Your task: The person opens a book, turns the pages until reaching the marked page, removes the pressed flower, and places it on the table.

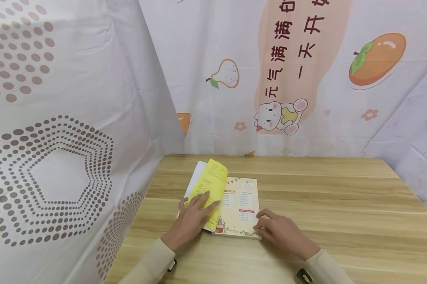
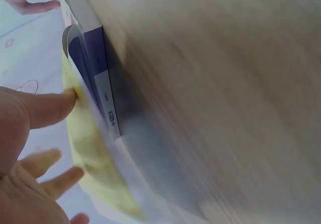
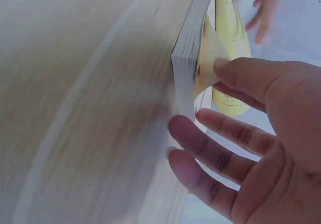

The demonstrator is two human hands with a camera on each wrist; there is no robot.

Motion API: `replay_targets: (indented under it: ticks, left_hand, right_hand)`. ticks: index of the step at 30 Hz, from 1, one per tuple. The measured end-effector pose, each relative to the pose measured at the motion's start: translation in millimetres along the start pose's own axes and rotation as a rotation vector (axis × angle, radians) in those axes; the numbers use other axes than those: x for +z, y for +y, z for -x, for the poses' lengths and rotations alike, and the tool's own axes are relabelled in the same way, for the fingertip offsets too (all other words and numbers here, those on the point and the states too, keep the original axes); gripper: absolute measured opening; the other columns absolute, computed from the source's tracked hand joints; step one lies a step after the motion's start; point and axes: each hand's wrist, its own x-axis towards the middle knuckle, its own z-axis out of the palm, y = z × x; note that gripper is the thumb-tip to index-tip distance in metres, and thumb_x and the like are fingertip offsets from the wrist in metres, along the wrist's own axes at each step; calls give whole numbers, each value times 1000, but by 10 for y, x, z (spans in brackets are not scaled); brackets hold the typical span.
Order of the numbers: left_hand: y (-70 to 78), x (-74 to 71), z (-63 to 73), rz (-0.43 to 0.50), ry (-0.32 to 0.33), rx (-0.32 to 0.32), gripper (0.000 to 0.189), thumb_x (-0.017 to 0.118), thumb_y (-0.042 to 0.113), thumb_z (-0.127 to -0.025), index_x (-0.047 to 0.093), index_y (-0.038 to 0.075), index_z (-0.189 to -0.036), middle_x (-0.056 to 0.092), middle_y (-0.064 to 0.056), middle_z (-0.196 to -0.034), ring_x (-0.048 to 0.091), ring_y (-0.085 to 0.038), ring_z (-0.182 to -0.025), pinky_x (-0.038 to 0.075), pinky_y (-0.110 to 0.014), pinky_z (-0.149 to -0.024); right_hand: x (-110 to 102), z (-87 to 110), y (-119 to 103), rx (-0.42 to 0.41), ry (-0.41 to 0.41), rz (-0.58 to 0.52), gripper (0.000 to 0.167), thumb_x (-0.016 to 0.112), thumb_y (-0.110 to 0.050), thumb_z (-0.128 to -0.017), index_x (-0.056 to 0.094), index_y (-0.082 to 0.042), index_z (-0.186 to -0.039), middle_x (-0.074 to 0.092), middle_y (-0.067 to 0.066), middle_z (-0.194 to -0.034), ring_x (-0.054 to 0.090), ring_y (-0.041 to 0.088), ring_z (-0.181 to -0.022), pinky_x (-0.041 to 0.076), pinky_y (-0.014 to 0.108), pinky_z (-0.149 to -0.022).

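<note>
A book (image 1: 248, 199) lies opened on the wooden table, a printed cream page with small drawings facing up. Its yellow page (image 1: 213, 179) and a white cover sheet (image 1: 196, 173) are turned over to the left. My left hand (image 1: 193, 215) rests on the yellow page with fingers spread; in the left wrist view its thumb (image 2: 55, 108) touches that page near the spine. At the lower right corner, my right hand (image 1: 282, 230) pinches the lifted corner of a cream page (image 3: 209, 58) between thumb and index finger. The other fingers extend beside the page block (image 3: 185, 63).
The wooden table (image 1: 323, 189) extends to both sides of the book. A patterned white curtain (image 1: 213, 126) with fruit and a cartoon bear hangs behind the table, and a dotted one (image 1: 64, 173) hangs along the left. Dark bands show at both wrists.
</note>
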Motion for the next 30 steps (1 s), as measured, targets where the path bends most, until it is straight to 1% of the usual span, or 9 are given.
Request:
replay_targets:
  ticks: [3, 7, 9, 12, 17, 20, 22, 26, 30]
  left_hand:
    - [17, 10, 36, 2, -51, 18, 44, 69, 17, -98, 65, 30, -140, 45, -13, -158, 52, -31, -133, 29, -75, -103]
    - [29, 34, 81, -3, -75, 21, 36, 68, 22, -100, 69, 28, -136, 48, -15, -154, 55, -29, -125, 31, -69, -103]
    - [30, 45, 94, 5, -72, 23, 34, 67, 27, -101, 69, 26, -135, 50, -16, -153, 53, -31, -126, 32, -64, -103]
    - [36, 46, 97, 42, -56, 33, 34, 65, 31, -102, 70, 20, -134, 52, -14, -152, 49, -36, -134, 35, -61, -107]
    - [70, 39, 80, 79, -42, 100, 29, 67, 20, -101, 71, 11, -128, 59, -9, -146, 45, -35, -142, 36, -53, -115]
    - [108, 44, 62, 63, -38, 145, 23, 65, 11, -101, 73, 11, -122, 64, -9, -139, 49, -36, -138, 38, -49, -115]
    - [136, 61, 49, 53, -38, 155, 20, 64, 12, -101, 73, 11, -119, 65, -9, -135, 52, -37, -135, 38, -47, -115]
    - [196, 108, 24, 24, -49, 154, 22, 64, 30, -102, 72, 12, -112, 65, -10, -129, 55, -35, -127, 40, -46, -113]
    - [255, 132, 6, -19, -59, 142, 34, 66, 50, -95, 67, 17, -100, 62, -6, -122, 56, -33, -118, 47, -44, -103]
  right_hand:
    - [2, -2, 15, -32, 16, 10, 5, 78, -25, -92, 79, -22, -95, 67, 1, -117, 67, 4, -81, 57, 29, -67]
    - [2, -1, 38, -66, 30, 11, 5, 79, -28, -91, 81, -25, -93, 70, -1, -115, 69, 6, -84, 58, 29, -67]
    - [1, -5, 46, -83, 34, 16, 4, 79, -29, -91, 82, -26, -91, 72, -4, -113, 70, 7, -86, 58, 30, -68]
    - [-2, -22, 47, -95, 35, 21, 1, 80, -26, -89, 81, -26, -89, 74, -11, -106, 71, 6, -89, 58, 30, -70]
    - [-4, -57, 24, -65, 30, 16, 8, 83, -20, -86, 79, -26, -85, 73, -17, -92, 68, 0, -83, 57, 28, -68]
    - [-10, -71, 8, -31, 27, 11, 8, 84, -20, -85, 78, -25, -84, 71, -17, -87, 63, -3, -76, 54, 25, -63]
    - [-12, -75, 3, -2, 24, -2, 6, 83, -21, -86, 78, -24, -84, 71, -17, -85, 57, -5, -71, 50, 23, -59]
    - [-15, -77, 4, 46, 29, -35, 4, 82, -22, -88, 78, -23, -86, 71, -16, -82, 49, -7, -63, 44, 20, -55]
    - [-31, -86, -1, 66, 29, -56, 5, 80, -20, -89, 77, -22, -86, 68, -17, -78, 48, -8, -61, 43, 20, -54]
